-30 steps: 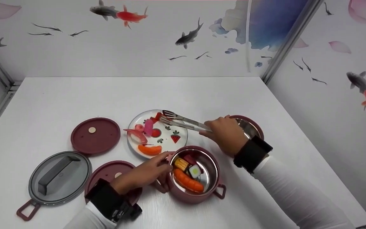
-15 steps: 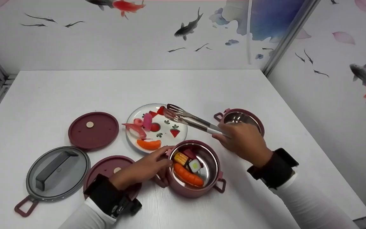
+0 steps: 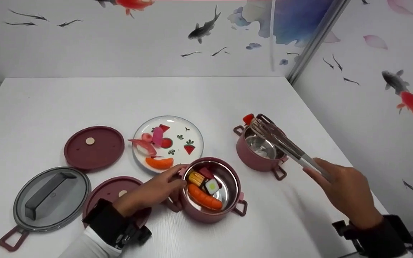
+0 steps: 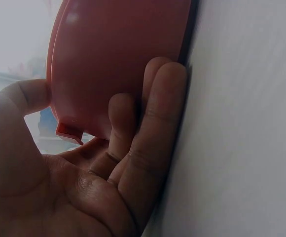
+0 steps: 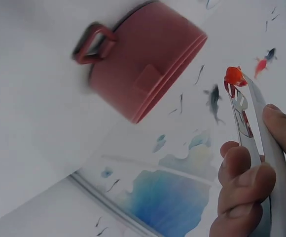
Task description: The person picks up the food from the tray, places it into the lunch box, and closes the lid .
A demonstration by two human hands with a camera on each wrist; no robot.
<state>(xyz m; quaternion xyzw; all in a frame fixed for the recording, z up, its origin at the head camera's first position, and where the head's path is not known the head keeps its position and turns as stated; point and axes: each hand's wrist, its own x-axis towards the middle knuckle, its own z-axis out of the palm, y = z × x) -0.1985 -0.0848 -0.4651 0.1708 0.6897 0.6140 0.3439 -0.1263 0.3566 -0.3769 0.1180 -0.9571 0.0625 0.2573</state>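
My left hand (image 3: 149, 191) grips the left side of the nearer dark pink pot (image 3: 206, 216), thumb at its rim and fingers against its wall in the left wrist view. Inside lie an orange sausage (image 3: 204, 197), a white roll piece (image 3: 212, 186), a yellow piece (image 3: 196, 178) and a dark red piece. In my right hand (image 3: 348, 191) are metal tongs (image 3: 290, 145) with pale handles, their tips pinching a small red food piece (image 3: 248, 119). The tongs reach over the second pink pot (image 3: 251, 156), with the red piece above its far rim. No food shows in its visible interior.
A white patterned plate (image 3: 194, 159) bears pink pieces and an orange piece (image 3: 159, 163). Two dark red lids (image 3: 100, 156) and a grey lid with a handle (image 3: 57, 211) lie at left. Printed wall panels stand behind and at right.
The tongs have lifted the red piece off the plate's far edge and moved right with it to the second pot. My left hand keeps its grip on the nearer pot.
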